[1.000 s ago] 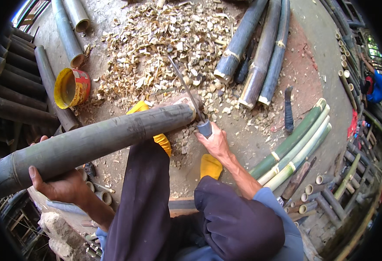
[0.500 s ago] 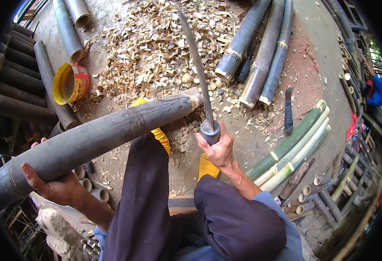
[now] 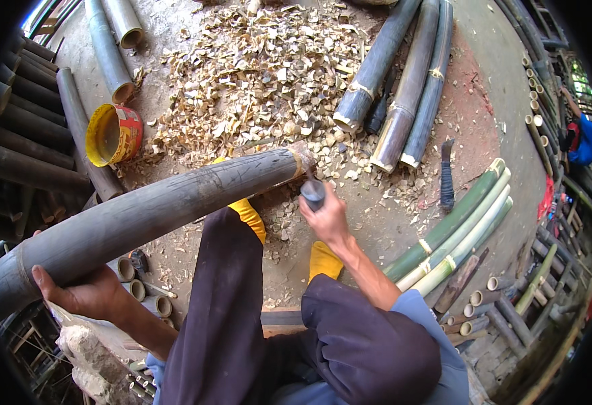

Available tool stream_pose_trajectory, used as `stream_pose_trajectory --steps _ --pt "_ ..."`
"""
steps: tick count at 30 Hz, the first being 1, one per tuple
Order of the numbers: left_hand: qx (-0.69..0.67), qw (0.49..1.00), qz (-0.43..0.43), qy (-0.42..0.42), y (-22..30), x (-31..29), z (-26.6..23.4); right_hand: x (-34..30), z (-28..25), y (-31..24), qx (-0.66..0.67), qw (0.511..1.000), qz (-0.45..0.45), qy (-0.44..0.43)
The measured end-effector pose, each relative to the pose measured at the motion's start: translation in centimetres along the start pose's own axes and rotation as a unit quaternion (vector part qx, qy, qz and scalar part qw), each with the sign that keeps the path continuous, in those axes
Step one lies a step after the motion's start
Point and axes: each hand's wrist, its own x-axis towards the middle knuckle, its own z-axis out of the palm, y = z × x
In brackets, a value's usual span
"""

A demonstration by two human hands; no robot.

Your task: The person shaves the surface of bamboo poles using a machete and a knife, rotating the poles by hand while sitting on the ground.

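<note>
A long dark bamboo pole (image 3: 154, 208) slants across in front of me, its trimmed pale end at the upper right. My left hand (image 3: 93, 295) is wrapped round its lower left part from beneath, with the thumb showing on the near side. My right hand (image 3: 329, 219) grips the dark handle of a machete (image 3: 313, 196) close to the pole's far end. The blade is foreshortened against that end and mostly out of sight, so I cannot tell whether it touches the bamboo. Yellow boots cover my feet, below the pole.
Chips of bamboo (image 3: 262, 81) are heaped ahead. A yellow and red tub (image 3: 112, 135) stands at the left beside dark poles (image 3: 33, 169). To the right lie thick bamboo poles (image 3: 404, 115), a knife with a wrapped handle (image 3: 447, 179) and green bamboo lengths (image 3: 461, 223).
The machete has swung down from standing upright, with its blade now near the pole's end. My right hand has shifted slightly left; the pole stays nearly in place.
</note>
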Motion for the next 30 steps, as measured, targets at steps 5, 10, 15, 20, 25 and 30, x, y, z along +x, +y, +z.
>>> stream_pose_trajectory --steps 5,10,15,20,25,30 --pt "0.006 0.997 0.003 0.076 -0.8 0.3 -1.6 0.3 -0.8 -0.4 0.046 0.992 0.086 -0.085" --pt "0.003 0.997 0.021 0.077 -0.6 0.2 -2.9 -1.3 -0.5 -2.2 0.151 0.987 -0.059 0.013" --pt "0.136 0.988 0.058 0.049 -1.5 -0.6 -6.1 1.4 -0.7 0.4 0.002 0.997 0.063 -0.05" --pt "0.096 0.972 -0.175 0.124 -5.4 -0.2 -16.0 -0.4 0.2 -0.1 0.045 0.993 0.085 -0.062" --pt "0.069 0.898 -0.394 0.185 -11.2 -4.0 -24.1 -2.5 1.4 0.4 0.1 0.994 0.05 0.0" --pt "0.404 0.791 -0.437 -0.141 -8.1 -3.4 -25.7 -3.4 0.1 0.6 0.099 0.991 0.093 -0.004"
